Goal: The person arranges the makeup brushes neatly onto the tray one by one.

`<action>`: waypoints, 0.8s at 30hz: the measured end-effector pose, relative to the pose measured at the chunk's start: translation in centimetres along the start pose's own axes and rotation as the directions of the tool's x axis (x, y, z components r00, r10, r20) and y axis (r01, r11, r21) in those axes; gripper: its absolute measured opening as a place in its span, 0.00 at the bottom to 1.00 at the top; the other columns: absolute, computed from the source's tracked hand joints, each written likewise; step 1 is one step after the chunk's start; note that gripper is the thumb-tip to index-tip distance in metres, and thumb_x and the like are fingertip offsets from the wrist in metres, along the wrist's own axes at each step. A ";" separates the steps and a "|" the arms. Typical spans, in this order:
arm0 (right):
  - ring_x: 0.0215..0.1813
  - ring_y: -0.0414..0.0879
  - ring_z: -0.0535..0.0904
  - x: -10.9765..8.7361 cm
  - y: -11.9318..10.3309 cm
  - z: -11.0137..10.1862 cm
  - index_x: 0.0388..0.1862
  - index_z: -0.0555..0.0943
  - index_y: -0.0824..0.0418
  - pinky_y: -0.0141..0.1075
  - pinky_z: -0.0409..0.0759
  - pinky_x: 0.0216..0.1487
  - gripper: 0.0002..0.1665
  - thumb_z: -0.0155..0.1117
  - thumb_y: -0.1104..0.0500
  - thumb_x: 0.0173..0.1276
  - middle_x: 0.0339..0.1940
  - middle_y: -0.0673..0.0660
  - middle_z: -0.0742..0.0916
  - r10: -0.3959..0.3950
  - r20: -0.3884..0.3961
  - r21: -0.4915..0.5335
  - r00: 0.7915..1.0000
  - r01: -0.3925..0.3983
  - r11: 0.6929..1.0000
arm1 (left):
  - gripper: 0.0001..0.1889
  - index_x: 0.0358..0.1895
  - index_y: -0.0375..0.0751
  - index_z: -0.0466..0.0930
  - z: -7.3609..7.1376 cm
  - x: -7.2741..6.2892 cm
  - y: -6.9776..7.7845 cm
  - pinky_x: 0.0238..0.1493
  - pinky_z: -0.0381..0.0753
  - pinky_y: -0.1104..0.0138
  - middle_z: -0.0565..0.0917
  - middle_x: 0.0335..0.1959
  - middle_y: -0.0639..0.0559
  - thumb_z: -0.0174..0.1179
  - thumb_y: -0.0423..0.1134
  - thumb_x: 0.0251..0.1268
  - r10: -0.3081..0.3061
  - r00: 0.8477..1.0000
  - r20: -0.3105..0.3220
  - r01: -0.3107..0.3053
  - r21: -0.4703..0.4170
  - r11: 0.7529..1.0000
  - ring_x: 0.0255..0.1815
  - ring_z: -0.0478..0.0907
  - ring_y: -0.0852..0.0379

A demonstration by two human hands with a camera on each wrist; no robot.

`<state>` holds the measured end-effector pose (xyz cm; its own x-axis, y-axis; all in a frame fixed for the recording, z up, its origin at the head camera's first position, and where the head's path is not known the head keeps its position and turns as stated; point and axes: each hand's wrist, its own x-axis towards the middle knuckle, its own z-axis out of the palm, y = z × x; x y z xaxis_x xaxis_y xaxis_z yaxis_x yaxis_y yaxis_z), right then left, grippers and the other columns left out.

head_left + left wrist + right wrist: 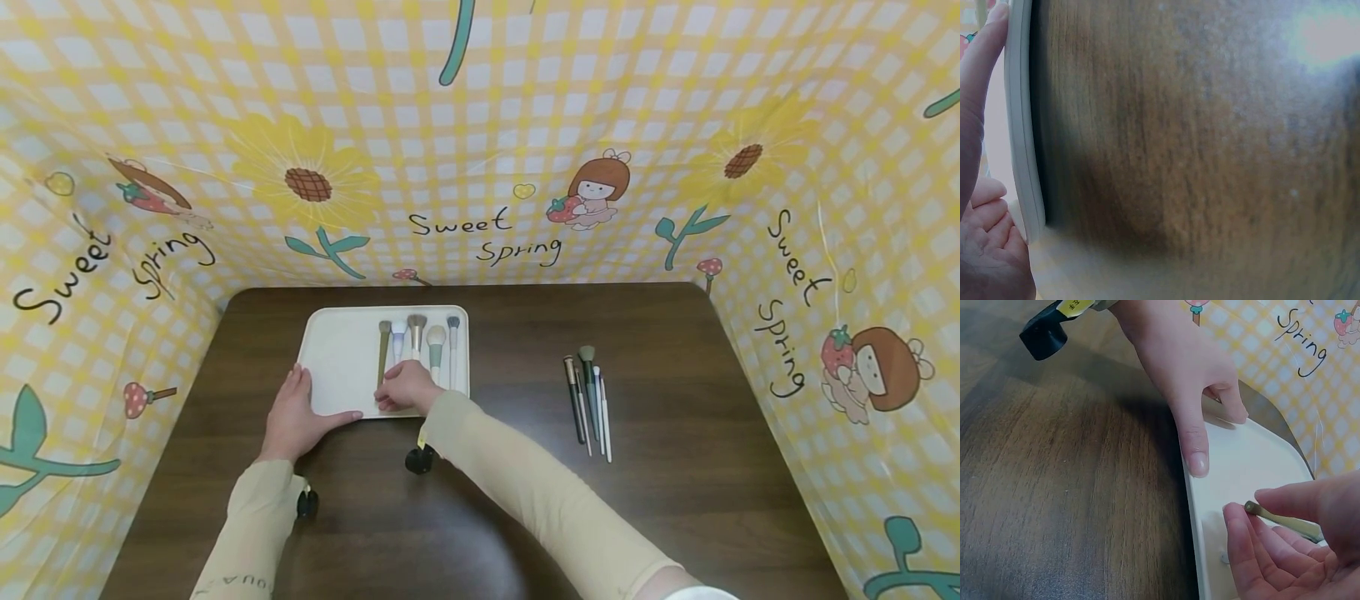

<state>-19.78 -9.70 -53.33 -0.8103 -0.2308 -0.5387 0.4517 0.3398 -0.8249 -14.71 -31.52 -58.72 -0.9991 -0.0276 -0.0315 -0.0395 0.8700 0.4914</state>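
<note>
A white rectangular tray point(341, 350) lies on the dark wooden table. My left hand point(292, 417) is at its near left corner, fingers straight along the left side and thumb on the front rim. My right hand point(408, 387) is over the tray's near side, pinching the handle end of an olive-green makeup brush point(1285, 520) between thumb and fingers. That brush points bristles away from me. To its right in the tray lie a lilac brush point(398, 333), a silver-ferruled brush point(416, 329), a pale-bristled green brush point(436, 346) and a white-handled brush point(453, 342), their lower ends partly hidden.
Several more makeup brushes point(588, 400) lie side by side on the table point(675, 500), right of the tray. Yellow checked cloth point(480, 150) rises behind the table and on both sides. Small black cameras point(418, 460) hang at both wrists.
</note>
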 end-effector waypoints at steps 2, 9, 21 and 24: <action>0.35 0.53 0.90 0.0 0.0 0.0 0.50 0.78 0.67 0.37 0.87 0.37 0.16 0.72 0.69 0.66 0.27 0.60 0.88 0.001 -0.002 -0.006 1.000 -0.001 1.000 | 0.74 0.75 0.15 0.48 0.0 0.0 0.0 0.71 0.54 0.36 0.47 0.77 0.19 0.73 0.75 0.41 0.002 1.000 0.001 -0.002 0.000 1.000 0.78 0.46 0.27; 0.32 0.51 0.89 -0.1 0.0 0.0 0.53 0.78 0.68 0.36 0.87 0.34 0.18 0.73 0.69 0.65 0.26 0.58 0.86 0.000 0.001 -0.043 1.000 0.000 0.999 | 0.75 0.75 0.15 0.48 0.0 0.0 0.0 0.71 0.54 0.35 0.47 0.76 0.19 0.72 0.76 0.40 0.001 1.000 0.003 -0.001 0.006 1.000 0.78 0.46 0.26; 0.28 0.50 0.88 0.0 0.1 0.0 0.46 0.82 0.68 0.36 0.87 0.33 0.11 0.72 0.67 0.67 0.25 0.59 0.86 0.021 0.008 -0.110 1.000 -0.020 0.994 | 0.75 0.75 0.15 0.48 -0.1 0.0 0.1 0.71 0.54 0.35 0.47 0.77 0.19 0.72 0.77 0.40 -0.004 1.000 0.002 0.004 0.000 1.000 0.78 0.45 0.26; 0.25 0.49 0.87 0.2 0.2 0.0 0.42 0.83 0.66 0.35 0.86 0.30 0.08 0.72 0.66 0.66 0.25 0.59 0.86 0.021 0.002 -0.124 1.000 -0.020 0.992 | 0.75 0.75 0.15 0.48 -0.1 0.0 0.1 0.71 0.54 0.36 0.47 0.77 0.19 0.72 0.77 0.40 -0.007 1.000 0.004 0.007 0.002 1.000 0.78 0.45 0.27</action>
<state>-19.84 -9.67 -53.62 -0.8002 -0.2252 -0.5559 0.4181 0.4552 -0.7861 -14.71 -31.48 -58.61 -0.9988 -0.0319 -0.0379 -0.0464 0.8710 0.4891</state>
